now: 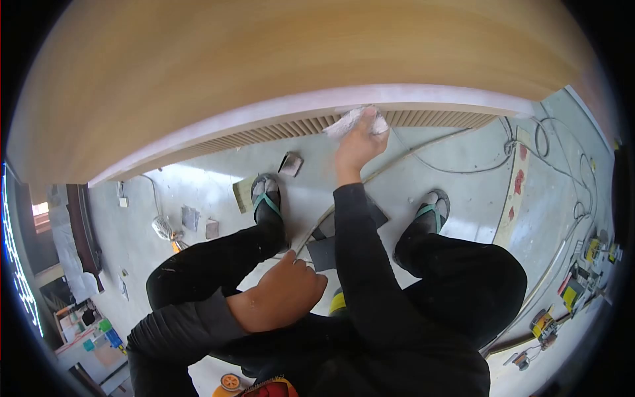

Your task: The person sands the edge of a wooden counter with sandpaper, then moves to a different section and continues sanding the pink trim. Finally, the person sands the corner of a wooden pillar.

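My right hand (362,147) is closed on a crumpled whitish rag (350,123), pressed to the edge of a large wooden panel (304,53). Along that edge runs a pale, whitish strip (278,106), with a row of ribbed wooden slats (264,130) below it. My left hand (284,291) is curled beside my left knee, clear of the panel. What its fingers hold, if anything, is hidden. Close to it lies a dark flat sheet (322,255).
On the floor lie a small block (290,163), a greenish sheet (243,194) and a grey square (190,218). Hoses and cables (463,171) run across the right side. A long board with red marks (517,182) lies there, near yellow-labelled tools (544,325).
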`<state>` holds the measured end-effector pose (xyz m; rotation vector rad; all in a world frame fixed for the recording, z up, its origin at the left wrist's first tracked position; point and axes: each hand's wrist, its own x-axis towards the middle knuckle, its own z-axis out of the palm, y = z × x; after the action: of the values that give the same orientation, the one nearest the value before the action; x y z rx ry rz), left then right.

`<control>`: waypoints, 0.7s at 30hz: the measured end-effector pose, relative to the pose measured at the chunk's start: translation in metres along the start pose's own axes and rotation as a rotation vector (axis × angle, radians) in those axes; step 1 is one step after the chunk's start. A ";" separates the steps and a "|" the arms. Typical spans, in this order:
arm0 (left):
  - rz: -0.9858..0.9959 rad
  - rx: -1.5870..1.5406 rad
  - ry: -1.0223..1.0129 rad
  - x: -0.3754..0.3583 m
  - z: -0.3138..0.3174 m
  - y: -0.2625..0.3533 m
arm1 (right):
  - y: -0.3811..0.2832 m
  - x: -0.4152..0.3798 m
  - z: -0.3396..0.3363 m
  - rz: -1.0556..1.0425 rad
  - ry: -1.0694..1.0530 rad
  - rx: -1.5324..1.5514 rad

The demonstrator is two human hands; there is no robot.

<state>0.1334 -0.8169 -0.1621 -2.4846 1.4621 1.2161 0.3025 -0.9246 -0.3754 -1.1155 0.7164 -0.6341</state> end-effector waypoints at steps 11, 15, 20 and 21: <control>0.027 -0.087 0.049 0.003 0.004 0.000 | 0.005 0.000 0.007 -0.074 -0.033 -0.016; -0.017 -0.025 -0.014 0.001 -0.004 0.002 | 0.009 -0.011 0.000 -0.064 -0.099 0.062; 0.007 -0.101 0.008 0.003 -0.002 0.002 | 0.019 -0.006 0.004 -0.229 -0.122 -0.121; -0.011 -0.060 -0.027 0.002 -0.002 0.002 | 0.020 -0.006 0.002 -0.210 -0.142 -0.177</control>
<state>0.1342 -0.8203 -0.1610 -2.4996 1.4251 1.3061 0.3024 -0.9120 -0.3924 -1.3976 0.5443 -0.6705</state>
